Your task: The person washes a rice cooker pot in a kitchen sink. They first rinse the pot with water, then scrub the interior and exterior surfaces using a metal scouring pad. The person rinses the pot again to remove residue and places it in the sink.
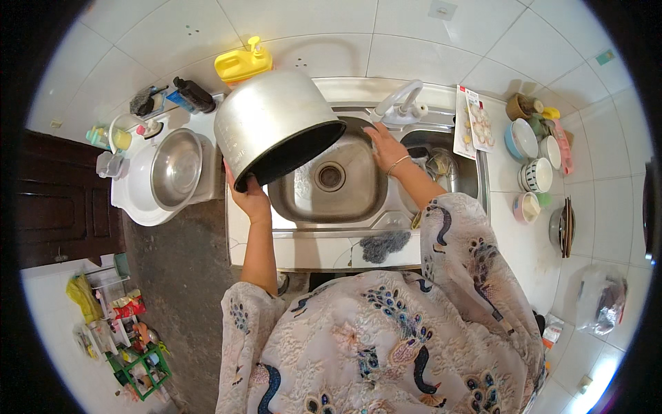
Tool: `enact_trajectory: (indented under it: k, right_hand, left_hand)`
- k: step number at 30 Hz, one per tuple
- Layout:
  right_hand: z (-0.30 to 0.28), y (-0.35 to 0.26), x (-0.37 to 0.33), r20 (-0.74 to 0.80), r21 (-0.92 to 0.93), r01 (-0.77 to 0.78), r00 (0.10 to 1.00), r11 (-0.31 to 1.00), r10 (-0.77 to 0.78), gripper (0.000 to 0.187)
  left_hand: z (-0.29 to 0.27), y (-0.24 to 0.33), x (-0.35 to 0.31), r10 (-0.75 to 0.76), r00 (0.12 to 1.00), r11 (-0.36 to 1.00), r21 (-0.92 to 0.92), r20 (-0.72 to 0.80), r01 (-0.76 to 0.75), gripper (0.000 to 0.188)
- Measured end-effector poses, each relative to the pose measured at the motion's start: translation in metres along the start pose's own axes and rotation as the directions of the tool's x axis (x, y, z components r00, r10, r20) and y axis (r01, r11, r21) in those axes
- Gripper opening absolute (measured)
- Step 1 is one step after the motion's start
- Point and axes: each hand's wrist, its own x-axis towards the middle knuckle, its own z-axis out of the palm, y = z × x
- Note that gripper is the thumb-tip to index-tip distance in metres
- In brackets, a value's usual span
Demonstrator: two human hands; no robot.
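Note:
My left hand (252,200) grips the rim of a silver inner pot (272,110), the kind from a rice cooker. The pot is tilted on its side above the left basin, its dark mouth turned toward the lower right; the thumb is on the rim and the other fingers are mostly hidden. My right hand (388,148), with a bracelet at the wrist, is over the right side of the steel sink (296,203). It is empty, with fingers stretched toward the pale faucet (402,107); whether they touch it I cannot tell.
Behind the pot stands a yellow jug (243,63). At left, a steel basin (176,169) leans in a white washbasin (131,203). Bowls (522,140) line the right counter near a packaged card (476,124). A dark cloth (385,246) lies at the front edge.

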Motion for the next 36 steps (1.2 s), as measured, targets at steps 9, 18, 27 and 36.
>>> enact_trajectory:
  k: [9,18,27,36]
  right_hand:
    - [0.036,0.091,-0.03,0.134,-0.285,-0.037,0.988,0.958,0.078,0.051]
    - [0.02,0.08,-0.02,0.091,-0.269,-0.06,0.992,0.961,0.087,0.05]
    - [0.02,0.063,-0.028,0.149,-0.265,-0.122,0.975,0.956,0.165,0.06]
    - [-0.022,-0.022,-0.047,-0.141,-0.023,-0.164,0.977,0.986,0.159,0.044]
  left_hand:
    - [0.021,-0.007,-0.027,-0.456,0.86,0.89,-0.104,-0.231,0.444,0.029]
    - [0.033,0.026,-0.025,-0.883,0.464,0.469,-0.131,-0.067,0.873,0.024]
    - [0.023,0.029,-0.026,-0.914,0.406,0.373,-0.361,0.016,0.855,0.028]
    - [-0.003,0.041,-0.027,-0.496,0.865,0.833,-0.24,0.079,0.499,0.044]
